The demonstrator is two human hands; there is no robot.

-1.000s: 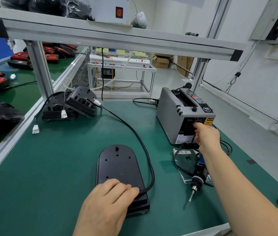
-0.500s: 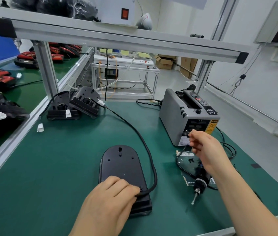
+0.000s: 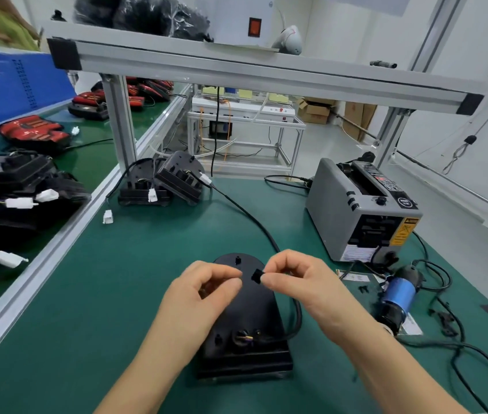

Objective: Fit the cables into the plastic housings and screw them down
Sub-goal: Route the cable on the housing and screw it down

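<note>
Pinching perhaps tape (image 3: 256,276), right hand (image 3: 305,289) hovers over housing (image 3: 251,321) holding cable (image 3: 297,316).

Right hand (image 3: 305,282) pinches black piece (image 3: 256,276) above housing (image 3: 245,324).

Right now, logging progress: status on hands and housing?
Right hand pinches small black piece above housing. Left hand curled, holding nothing. Cable runs into housing. Screwdriver lies untouched, right.

head-worn view, looking forward and down, close over green bench (image 3: 147,264)
</note>
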